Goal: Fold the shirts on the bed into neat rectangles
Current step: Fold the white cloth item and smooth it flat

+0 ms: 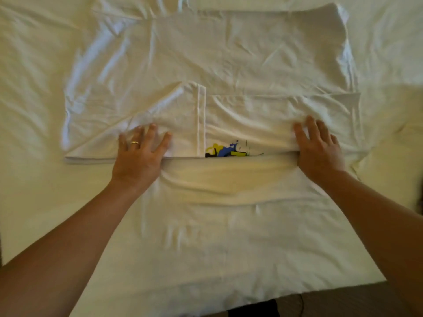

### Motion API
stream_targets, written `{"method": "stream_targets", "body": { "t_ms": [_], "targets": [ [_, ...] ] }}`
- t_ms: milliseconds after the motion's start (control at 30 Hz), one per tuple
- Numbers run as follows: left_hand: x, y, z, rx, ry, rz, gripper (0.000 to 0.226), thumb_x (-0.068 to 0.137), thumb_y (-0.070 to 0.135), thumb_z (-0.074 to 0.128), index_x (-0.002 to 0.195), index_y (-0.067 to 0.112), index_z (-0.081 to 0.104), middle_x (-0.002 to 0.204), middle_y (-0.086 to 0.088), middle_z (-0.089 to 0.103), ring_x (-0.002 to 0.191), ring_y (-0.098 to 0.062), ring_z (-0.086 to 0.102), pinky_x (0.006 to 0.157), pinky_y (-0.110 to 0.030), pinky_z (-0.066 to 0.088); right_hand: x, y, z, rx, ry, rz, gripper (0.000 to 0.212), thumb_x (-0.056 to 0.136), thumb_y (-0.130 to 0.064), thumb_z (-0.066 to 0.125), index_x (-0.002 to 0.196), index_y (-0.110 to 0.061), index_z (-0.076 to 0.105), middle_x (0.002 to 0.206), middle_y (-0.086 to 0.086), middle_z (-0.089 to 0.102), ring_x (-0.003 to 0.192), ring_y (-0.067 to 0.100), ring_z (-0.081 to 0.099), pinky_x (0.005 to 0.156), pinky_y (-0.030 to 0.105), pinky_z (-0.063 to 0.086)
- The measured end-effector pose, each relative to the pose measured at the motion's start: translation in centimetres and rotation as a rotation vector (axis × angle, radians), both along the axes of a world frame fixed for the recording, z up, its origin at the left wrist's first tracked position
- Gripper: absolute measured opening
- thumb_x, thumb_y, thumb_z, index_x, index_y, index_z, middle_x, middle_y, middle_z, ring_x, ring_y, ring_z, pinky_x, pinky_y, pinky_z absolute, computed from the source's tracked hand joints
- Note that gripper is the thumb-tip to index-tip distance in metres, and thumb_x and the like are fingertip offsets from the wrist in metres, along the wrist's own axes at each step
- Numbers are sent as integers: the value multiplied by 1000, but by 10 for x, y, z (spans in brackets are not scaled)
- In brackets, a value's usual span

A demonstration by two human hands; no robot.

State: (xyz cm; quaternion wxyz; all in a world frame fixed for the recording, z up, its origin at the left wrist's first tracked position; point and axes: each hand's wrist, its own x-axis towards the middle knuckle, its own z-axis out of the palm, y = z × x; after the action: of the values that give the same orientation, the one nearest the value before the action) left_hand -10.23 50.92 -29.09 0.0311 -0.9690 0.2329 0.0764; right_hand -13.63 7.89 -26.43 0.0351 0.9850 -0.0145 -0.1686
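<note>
**Both palms down on the white shirt**

A white shirt (229, 65) lies spread across the bed (34, 65), its near part doubled over. The left hand (139, 154) lies flat on the folded sleeve at the left, fingers spread and holding nothing; a ring (135, 143) shows on one finger. The right hand (318, 147) presses flat on the right side, fingers straight. Between them a blue and yellow print (226, 151) peeks out from the fold.

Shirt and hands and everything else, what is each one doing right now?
Shirt: spread on the bed, partly folded, creased.
Picture on shirt: mostly hidden under a fold.
Left hand: flat, pressing the shirt.
Right hand: flat, pressing the shirt.
Ring: on left hand.
Bed: wrinkled.
</note>
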Motion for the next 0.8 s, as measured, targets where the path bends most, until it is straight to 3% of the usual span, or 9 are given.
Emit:
{"method": "stream_targets", "body": {
  "t_ms": [100,233,333,400,500,633,700,800],
  "targets": [
    [1,1,-5,13,-14,-35,53,95,8,38,147,12,50,151,-31,41,123,-60,50,96,-73,39,7,-22,-2,-58,50,-90,58,98,-5,42,155,-9,32,158,34,23,141,54,30,101,65,41],
    [3,-1,8,14,47,-46,55,91,8,36,143,8,53,145,-33,47,117,-63,53,84,-72,48,6,-39,3,-90,136,-72,63,102,-12,38,161,-17,14,165,24,12,150,44,20,109,56,38],
    [-1,-2,27,-4,103,-52,60,86,6,31,139,6,58,139,-31,54,111,-62,58,65,-71,53,-4,-45,14,-77,151,-40,64,99,-7,45,158,-13,23,162,24,22,147,43,28,105,56,42],
    [-11,-2,40,-28,98,-97,61,83,5,29,139,9,54,136,-30,57,107,-61,61,57,-68,54,-16,-47,22,-41,159,-33,59,94,-4,49,152,-7,38,153,28,37,137,47,42,93,58,50],
    [-41,-4,57,-25,111,-146,60,82,1,29,137,13,48,131,-29,62,99,-58,65,54,-64,55,-47,-51,27,-24,219,4,54,81,-2,55,136,0,54,133,34,54,113,52,60,69,59,58],
    [-97,-4,70,-6,179,-166,65,78,-2,29,138,16,47,130,-26,64,98,-54,67,55,-57,58,-98,-53,28,7,255,-8,52,83,-3,50,134,-2,59,134,32,56,113,53,61,68,61,58],
    [-113,-3,69,20,214,-146,66,77,-1,27,138,16,48,130,-26,64,99,-55,67,54,-56,58,-112,-50,31,26,298,-8,58,81,-5,53,139,-5,57,141,29,53,120,51,59,73,61,57],
    [-115,-9,65,84,278,-141,63,78,9,32,137,12,55,132,-29,60,103,-53,66,62,-58,58,-112,-47,37,26,365,-59,71,91,-15,46,159,-16,26,165,17,19,149,38,28,109,54,43]
  ]
}}
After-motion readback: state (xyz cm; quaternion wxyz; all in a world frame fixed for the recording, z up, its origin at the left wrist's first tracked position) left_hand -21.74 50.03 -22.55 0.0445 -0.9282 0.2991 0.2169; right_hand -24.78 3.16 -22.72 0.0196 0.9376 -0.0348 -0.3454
